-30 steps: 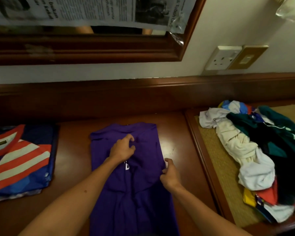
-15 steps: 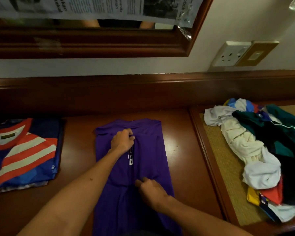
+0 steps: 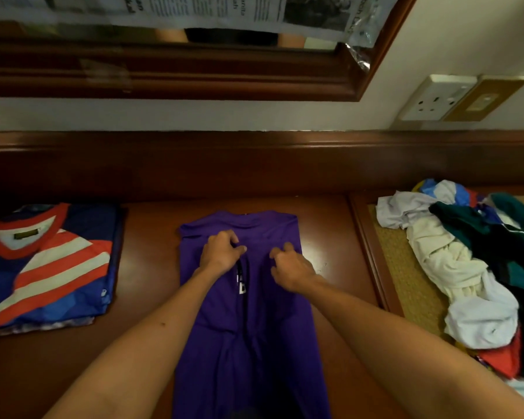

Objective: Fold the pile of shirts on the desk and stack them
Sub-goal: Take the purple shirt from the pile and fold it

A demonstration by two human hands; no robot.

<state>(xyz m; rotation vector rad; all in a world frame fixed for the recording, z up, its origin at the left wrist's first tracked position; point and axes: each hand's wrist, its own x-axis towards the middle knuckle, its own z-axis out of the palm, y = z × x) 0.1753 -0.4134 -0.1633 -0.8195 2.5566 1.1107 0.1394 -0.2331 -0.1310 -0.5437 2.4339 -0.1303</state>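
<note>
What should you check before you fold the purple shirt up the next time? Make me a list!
1. Both sides folded in to the middle: ok. The purple shirt lies as a long narrow strip, its flaps meeting near the white lettering.
2. Both hands on the cloth: ok. The left hand and right hand pinch the fabric near the top.
3. Cloth smooth: not ok. Wrinkles run down the lower half.
4. Bottom hem lined up: cannot tell. It runs out of the picture.
5. Place to stack it: ok. The folded striped shirt lies flat to the left on the desk.
6. More to fold: ok. The pile of shirts waits on the right.
</note>
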